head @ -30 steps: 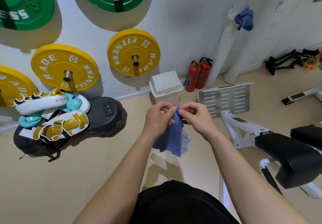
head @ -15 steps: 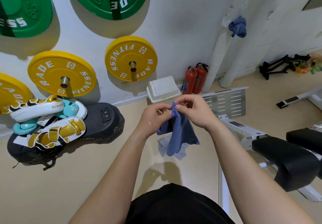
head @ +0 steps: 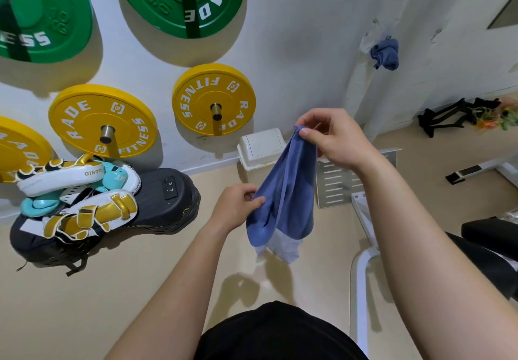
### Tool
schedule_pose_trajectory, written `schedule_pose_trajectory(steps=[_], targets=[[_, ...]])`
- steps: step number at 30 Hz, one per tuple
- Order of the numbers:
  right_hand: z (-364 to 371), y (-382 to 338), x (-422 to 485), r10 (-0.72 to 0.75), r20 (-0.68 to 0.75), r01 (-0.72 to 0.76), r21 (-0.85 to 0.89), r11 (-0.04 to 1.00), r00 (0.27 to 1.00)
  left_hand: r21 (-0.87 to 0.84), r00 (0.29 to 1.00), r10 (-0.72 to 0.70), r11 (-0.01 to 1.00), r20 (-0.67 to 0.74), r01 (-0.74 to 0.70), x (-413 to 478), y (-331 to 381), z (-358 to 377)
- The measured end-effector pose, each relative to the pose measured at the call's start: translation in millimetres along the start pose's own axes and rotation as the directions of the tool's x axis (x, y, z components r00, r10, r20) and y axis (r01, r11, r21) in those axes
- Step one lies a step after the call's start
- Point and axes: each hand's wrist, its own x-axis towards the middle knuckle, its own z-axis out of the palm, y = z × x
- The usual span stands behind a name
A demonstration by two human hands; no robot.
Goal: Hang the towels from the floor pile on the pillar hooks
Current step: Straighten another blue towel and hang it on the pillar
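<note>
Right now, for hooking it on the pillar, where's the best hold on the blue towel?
Probably the top corner of the blue towel, pinched from above and the right, as the right hand does. The cloth hangs narrow from that corner and widens below, so it should hang straight under the grip. The left hand on the lower left edge only steadies it.

Bright, even indoor light falls from overhead, so the weight plates (head: 196, 99) throw soft shadows beneath them on the white wall (head: 294, 37) and the towel (head: 283, 200) casts a faint, broken shadow on the slightly glossy floor (head: 84, 303). The wide lens bows lines toward the edges; everything is in sharp focus.
</note>
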Motion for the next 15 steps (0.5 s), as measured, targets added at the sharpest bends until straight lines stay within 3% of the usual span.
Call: schedule_pose_trajectory(steps=[3,8,11,15], targets=[[-10.0,-0.8,5.8,0.025,-0.060,-0.026,-0.019,0.999,0.998,0.045,0.998,-0.059,0.997,-0.020,0.060,-8.3,-19.1,-6.9],[-16.1,18.0,9.9,0.037,-0.124,-0.072,-0.292,0.954,0.992,0.057,0.985,-0.153,0.986,-0.081,0.157,-18.8,-46.7,-25.5],[-12.8,41.1,10.5,0.107,-0.166,-0.163,-0.374,0.913,0.980,-0.071,0.968,-0.215,0.976,-0.131,0.208,-21.4,-49.4,-39.1],[-2.7,66.9,1.9,0.214,-0.234,-0.287,-0.346,0.893,0.948,-0.359,0.940,-0.305,0.903,-0.151,0.235,-18.8,-42.7,-53.2]])
